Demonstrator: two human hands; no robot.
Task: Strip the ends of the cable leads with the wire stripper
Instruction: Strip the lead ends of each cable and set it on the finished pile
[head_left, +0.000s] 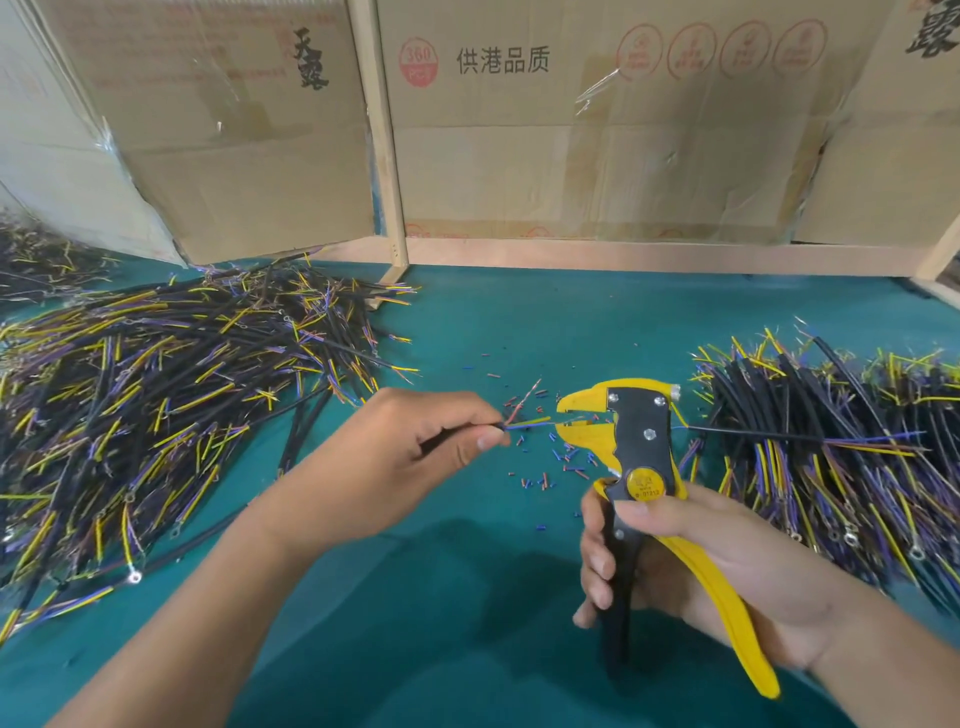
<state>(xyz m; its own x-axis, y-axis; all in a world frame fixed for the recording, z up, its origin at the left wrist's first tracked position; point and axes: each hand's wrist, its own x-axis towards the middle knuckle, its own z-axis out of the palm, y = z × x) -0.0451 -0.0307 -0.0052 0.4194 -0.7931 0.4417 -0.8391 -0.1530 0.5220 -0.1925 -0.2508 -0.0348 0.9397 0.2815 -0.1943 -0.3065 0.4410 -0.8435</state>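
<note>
Cable in hand: we pinch one black-sheathed cable (441, 439) between thumb and forefinger of our left hand (415, 457), right where the sheath ends; its thin coloured leads (530, 422) fan out past the fingertips toward the tool.
Wire stripper: the yellow-and-black wire stripper (641, 467) stands upright in our right hand (691, 566); thumb lies across the pivot area, fingers curl round the black handle, the yellow handle rests along the palm; the handles look spread and the jaws stand parted.
Where the ends are: the lead tips sit at or just inside the mouth of the jaws; whether they lie fully between the blades we cannot tell.
How the leads should handle: light, thin and limp, we judge; they splay apart, so they likely need gathering and holding close to the tips to feed in straight; a grip farther back on the sheath would let them droop.
How the stripper should handle: stiff and fairly hefty for one hand; a full squeeze of both handles does the work, so our grip low on the handles seems right.
Risk: a loose pinch may let the cable slide out with the pull of the jaws; too deep an insert may take off more insulation than wanted.
Stock: a large pile of cables (171, 395) lies on the green table (493, 322) to our left; a second pile (841, 441) lies to our right.
Debris: short bits of coloured insulation (566, 460) dot the table below the jaws.
</note>
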